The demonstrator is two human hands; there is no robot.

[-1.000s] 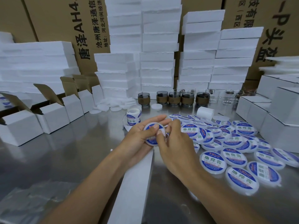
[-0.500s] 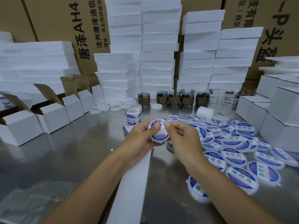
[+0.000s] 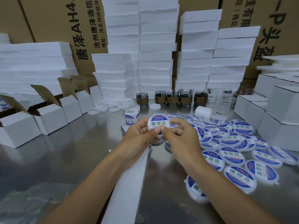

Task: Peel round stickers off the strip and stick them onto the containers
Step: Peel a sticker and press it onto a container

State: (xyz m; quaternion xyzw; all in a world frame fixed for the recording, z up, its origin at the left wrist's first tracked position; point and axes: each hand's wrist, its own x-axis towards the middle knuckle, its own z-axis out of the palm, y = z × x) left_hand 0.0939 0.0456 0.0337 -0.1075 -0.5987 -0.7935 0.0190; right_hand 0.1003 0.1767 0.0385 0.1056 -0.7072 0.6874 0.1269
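Now, pressing a sticker down.
Left hand and right hand pinch one container; next it should join the labelled pile.

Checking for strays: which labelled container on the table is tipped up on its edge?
The container nearest the camera, lying apart: its label faces sideways, while the pile beyond it lies label-up.

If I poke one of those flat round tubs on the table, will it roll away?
Probably not: the tubs are low discs lying flat, so one would likely slide on the metal table. Likely light too: the left hand and right hand hold the raised tub with just fingers.
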